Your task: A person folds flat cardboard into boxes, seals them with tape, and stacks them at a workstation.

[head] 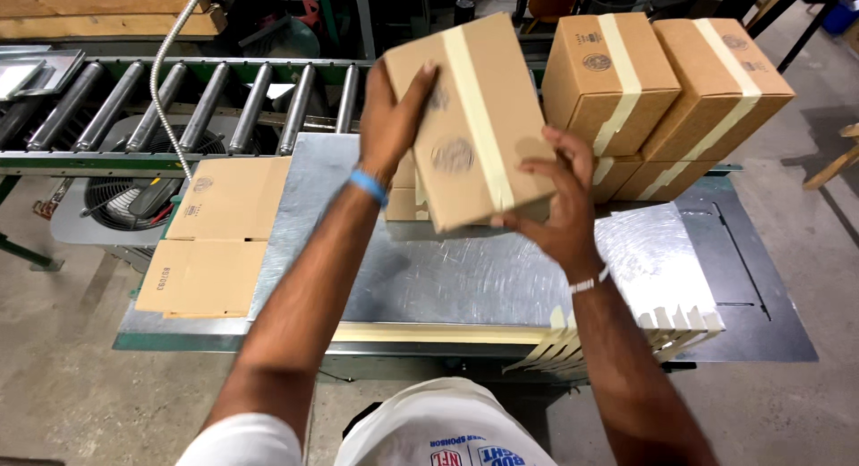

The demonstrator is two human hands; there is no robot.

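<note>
Closest to the person, pale strips of cut tape (617,341) hang in a row off the near edge of the shiny silver metal table (465,273). A long strip of the same tape runs along that edge too.

Above the table, both hands hold one brown cardboard box with a pale tape stripe down its middle (470,117). The box is up in the air and does not touch the table. It is tilted, with its long side running from near the person up and away, leaning a little to the left at the top. The left hand (394,117), with a blue band on the wrist, grips the far left edge, fingers curled over the top. The right hand (559,197), with a white band on the wrist, holds the near right corner from below and is the hand closer to the person. So the box sits right between the two hands, with both closed tight on it.

On the left side of the table lie flat brown cardboard sheets, not folded up yet (215,238).

Just behind the held box is a stack of brown taped boxes (667,85), piled to the right. More boxes peek out under the held one.

Farther back on the left is a row of grey metal rollers (192,103), with a bendy silver hose (170,81) crossing in front.
</note>
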